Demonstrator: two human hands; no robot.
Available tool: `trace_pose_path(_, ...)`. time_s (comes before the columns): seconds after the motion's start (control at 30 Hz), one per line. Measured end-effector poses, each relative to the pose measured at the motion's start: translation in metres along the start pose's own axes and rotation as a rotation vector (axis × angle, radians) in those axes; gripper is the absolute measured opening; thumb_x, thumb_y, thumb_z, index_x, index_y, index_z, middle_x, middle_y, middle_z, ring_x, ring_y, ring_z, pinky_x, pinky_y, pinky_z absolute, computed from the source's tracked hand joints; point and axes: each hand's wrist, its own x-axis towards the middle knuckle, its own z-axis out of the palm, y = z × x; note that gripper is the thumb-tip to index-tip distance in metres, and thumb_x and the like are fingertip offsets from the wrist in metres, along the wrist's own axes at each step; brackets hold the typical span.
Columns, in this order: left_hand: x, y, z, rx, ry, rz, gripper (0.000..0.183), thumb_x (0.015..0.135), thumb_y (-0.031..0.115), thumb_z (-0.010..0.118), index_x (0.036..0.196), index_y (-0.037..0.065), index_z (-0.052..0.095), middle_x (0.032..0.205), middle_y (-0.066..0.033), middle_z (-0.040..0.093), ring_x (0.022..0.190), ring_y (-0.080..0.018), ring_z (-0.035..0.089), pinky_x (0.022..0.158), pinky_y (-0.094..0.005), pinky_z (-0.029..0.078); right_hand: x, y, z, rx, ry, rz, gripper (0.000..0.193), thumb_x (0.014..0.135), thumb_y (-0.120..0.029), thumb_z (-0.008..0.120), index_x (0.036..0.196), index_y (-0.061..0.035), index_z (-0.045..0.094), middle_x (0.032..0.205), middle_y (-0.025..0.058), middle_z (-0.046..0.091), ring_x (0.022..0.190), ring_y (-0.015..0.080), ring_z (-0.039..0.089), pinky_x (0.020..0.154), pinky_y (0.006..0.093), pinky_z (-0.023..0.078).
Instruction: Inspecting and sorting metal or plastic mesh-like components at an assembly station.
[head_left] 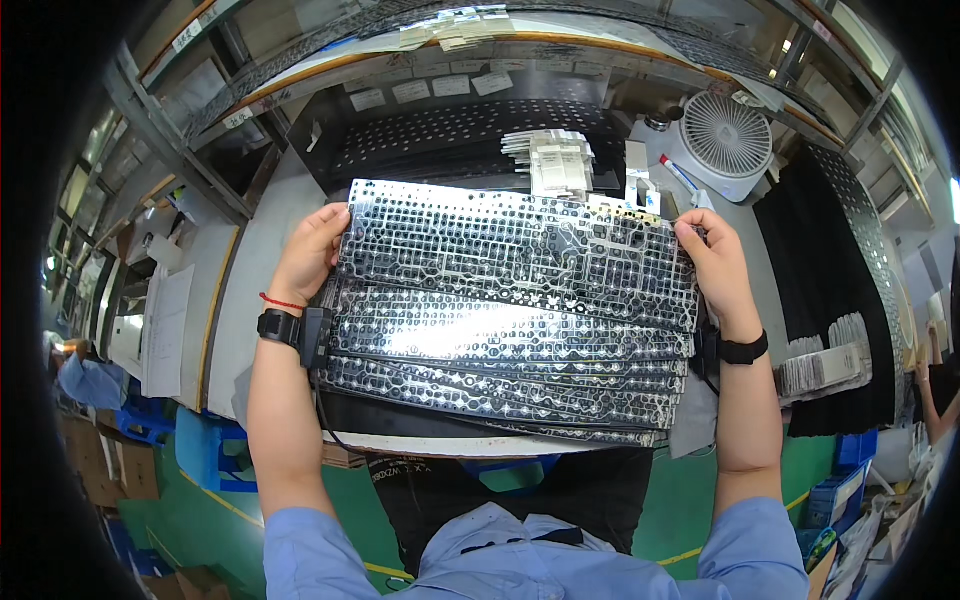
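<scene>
Both ends of a clear, black-patterned keyboard membrane sheet [515, 240] are pinched in my hands. My left hand [312, 252] grips its upper left corner, thumb on top. At its right edge my right hand [712, 262] holds on with the thumb over the front. The sheet tilts slightly down to the right. Under and nearer than it lies a fanned stack of similar membrane sheets [500, 385], one with a bright glare. The sheet in my hands covers the stack's far part. Behind it stands a bundle of pale paper tags [558, 165].
A white fan [727, 140] stands at the back right, with a red-capped marker [678, 172] beside it. More pale tags [828, 368] lie on black sheets [825, 270] at the right. A loaded shelf [460, 45] crosses the back. Another person's arm [932, 385] shows at far right.
</scene>
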Motion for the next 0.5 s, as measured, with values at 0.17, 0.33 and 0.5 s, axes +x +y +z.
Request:
trace_pose_path(0.17, 0.005, -0.010, -0.010, -0.030, 0.032, 0.094, 0.016, 0.099, 0.017, 0.056, 0.107, 0.005, 0.063, 0.089, 0.0034, 0.066, 0.075, -0.0031, 0.059, 0.065, -0.0182, 0.047, -0.002, -0.010, 0.009, 0.264, 0.014, 0.092, 0.013, 0.099, -0.014, 0.057, 0.104, -0.0019, 0.060, 0.083, -0.0042, 0.058, 0.075, 0.0018, 0.050, 0.069, 0.0186, 0.040)
trace_pose_path(0.33, 0.009, -0.011, -0.010, -0.098, 0.136, 0.141, 0.015, 0.100, 0.017, 0.054, 0.106, 0.005, 0.063, 0.091, 0.0030, 0.066, 0.077, -0.0052, 0.060, 0.073, -0.0207, 0.050, 0.001, -0.002, 0.002, 0.291, -0.051, 0.074, 0.013, 0.100, -0.015, 0.056, 0.102, -0.0020, 0.060, 0.081, -0.0056, 0.059, 0.073, 0.0000, 0.049, 0.067, 0.0182, 0.039)
trace_pose_path(0.5, 0.006, -0.005, -0.010, -0.052, 0.167, 0.112, 0.015, 0.100, 0.020, 0.055, 0.105, 0.008, 0.063, 0.085, 0.0058, 0.064, 0.069, -0.0003, 0.054, 0.058, -0.0162, 0.040, 0.000, -0.002, 0.001, 0.237, -0.058, 0.034, 0.014, 0.100, -0.016, 0.056, 0.094, -0.0036, 0.060, 0.078, -0.0070, 0.057, 0.070, -0.0004, 0.048, 0.065, 0.0176, 0.038)
